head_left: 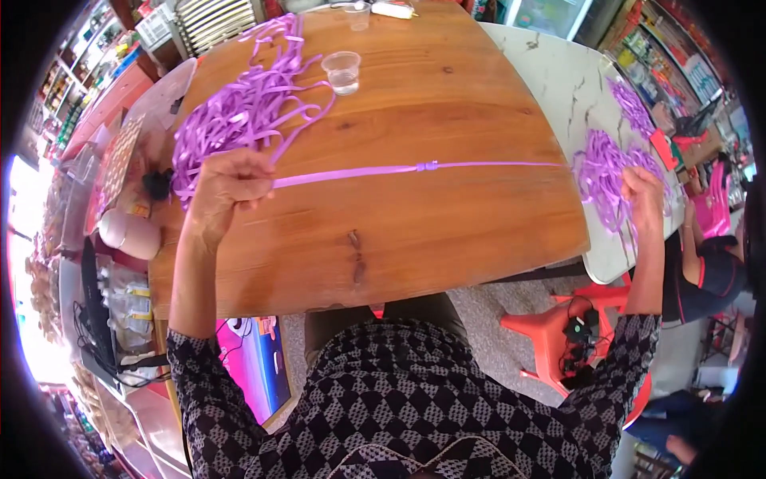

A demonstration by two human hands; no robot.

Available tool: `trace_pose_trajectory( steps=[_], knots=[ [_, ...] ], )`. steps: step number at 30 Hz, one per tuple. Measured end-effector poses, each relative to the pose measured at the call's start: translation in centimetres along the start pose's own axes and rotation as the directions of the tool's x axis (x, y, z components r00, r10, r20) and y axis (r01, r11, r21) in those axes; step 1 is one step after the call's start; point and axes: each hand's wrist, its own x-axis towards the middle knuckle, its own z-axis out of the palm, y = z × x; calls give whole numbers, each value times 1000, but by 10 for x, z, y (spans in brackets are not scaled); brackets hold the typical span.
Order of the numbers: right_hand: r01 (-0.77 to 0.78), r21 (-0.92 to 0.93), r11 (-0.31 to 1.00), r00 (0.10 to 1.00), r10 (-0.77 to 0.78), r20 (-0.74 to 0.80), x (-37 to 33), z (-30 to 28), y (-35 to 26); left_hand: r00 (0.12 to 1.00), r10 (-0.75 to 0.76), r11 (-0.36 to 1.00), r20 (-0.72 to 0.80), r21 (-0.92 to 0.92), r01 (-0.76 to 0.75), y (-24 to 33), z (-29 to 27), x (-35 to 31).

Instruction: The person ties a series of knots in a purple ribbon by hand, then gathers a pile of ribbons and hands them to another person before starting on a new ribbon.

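Note:
A purple ribbon (351, 173) runs stretched and nearly straight above the wooden table, with a small knot or folded bunch (428, 166) about midway. My left hand (233, 185) is closed on its left end. The strip thins toward my right hand (641, 194), which is closed with fingers pinched at the far side; the ribbon's last stretch fades before reaching it. Behind my left hand lies a big tangled heap of purple ribbon (239, 112). A second purple pile (606, 172) spreads on the white marbled table, right beside my right hand.
The wooden table (463, 231) carries a clear plastic cup (342, 73) with liquid. To its right stands the white marbled table (550, 80). A red stool (542, 335) with a dark cable bundle is at lower right. A person (710, 263) sits at the right.

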Motion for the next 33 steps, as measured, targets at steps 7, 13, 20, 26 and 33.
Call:
trace_pose_trajectory(
  steps=[7, 13, 20, 26, 33],
  knots=[
    [0, -98, 995, 998, -6, -59, 3, -10, 18, 996, -72, 993, -56, 92, 77, -28, -18, -10],
    [2, -139, 990, 997, -13, -78, 3, -25, 36, 994, -5, 952, -110, 305, 38, -54, -33, -13],
    [-58, -164, 985, 994, 42, -99, 0, -35, 53, 748, 664, -54, -23, 995, 78, -71, -60, 12],
    [53, -88, 995, 999, -53, -3, 6, -42, 76, 863, 496, 103, -93, 994, 47, -103, -114, 36],
    [-49, -243, 969, 992, 18, -128, -17, -61, 52, 912, 325, 225, -250, 957, 182, -103, -104, 112]
  ],
)
